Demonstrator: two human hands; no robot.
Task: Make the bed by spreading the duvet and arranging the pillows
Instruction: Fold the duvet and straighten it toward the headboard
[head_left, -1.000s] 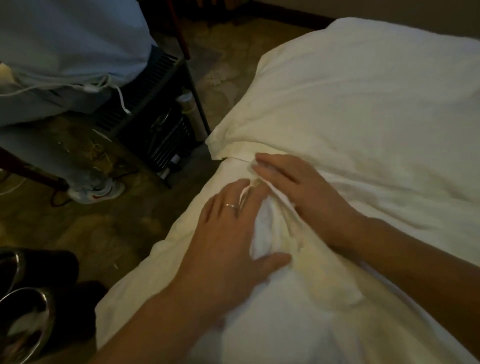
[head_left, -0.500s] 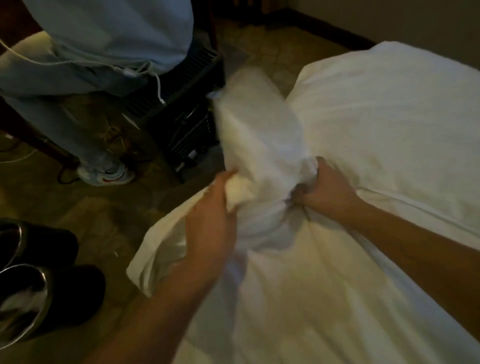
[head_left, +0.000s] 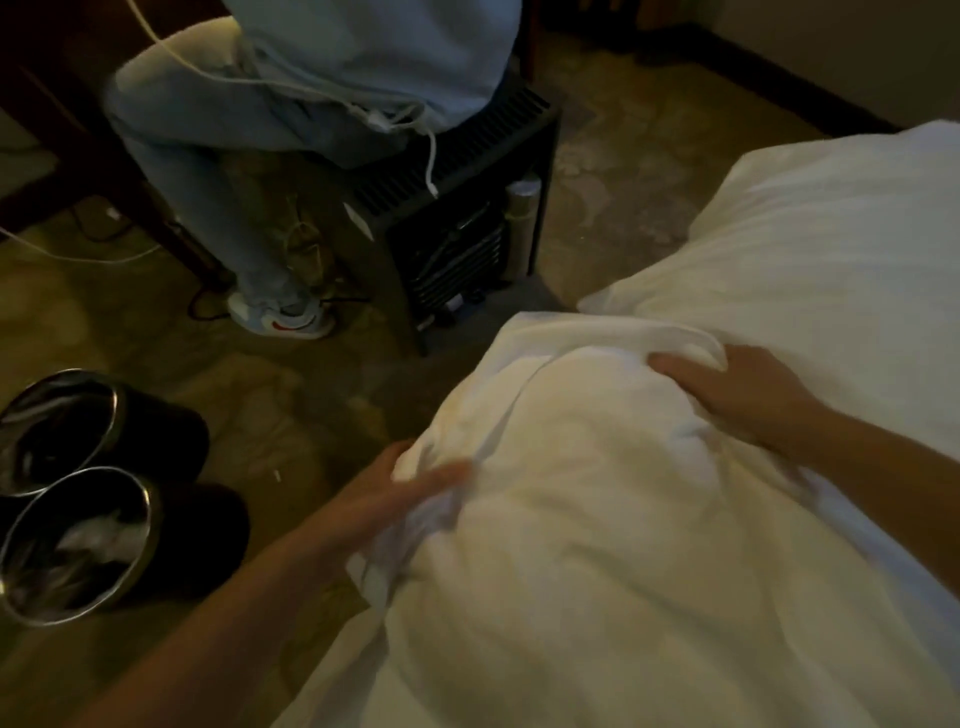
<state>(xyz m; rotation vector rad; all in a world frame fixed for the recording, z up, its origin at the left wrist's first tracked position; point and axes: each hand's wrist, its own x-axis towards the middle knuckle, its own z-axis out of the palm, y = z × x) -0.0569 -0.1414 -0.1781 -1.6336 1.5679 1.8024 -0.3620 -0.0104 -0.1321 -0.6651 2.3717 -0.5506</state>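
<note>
Your view is dim, warm yellowish cast overall. White duvet (head_left: 597, 519) and pillow (head_left: 810, 260) are brightest areas, soft glow, no hard glare. Floor (head_left: 311, 395) and upper left corner sink into deep shadow. Left hand (head_left: 400, 493) shows motion blur at fingers; right hand (head_left: 748, 389) sharper. Metal rims of bins (head_left: 78, 540) catch faint highlights. You get wide-angle bending at edges, general softness and noise.

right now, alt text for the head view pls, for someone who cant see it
Two bare hands work a white duvet at the bed's edge: the left hand grips its near side, the right hand holds its folded top edge just below a white pillow. On the floor: two metal-rimmed bins and a seated person.
</note>
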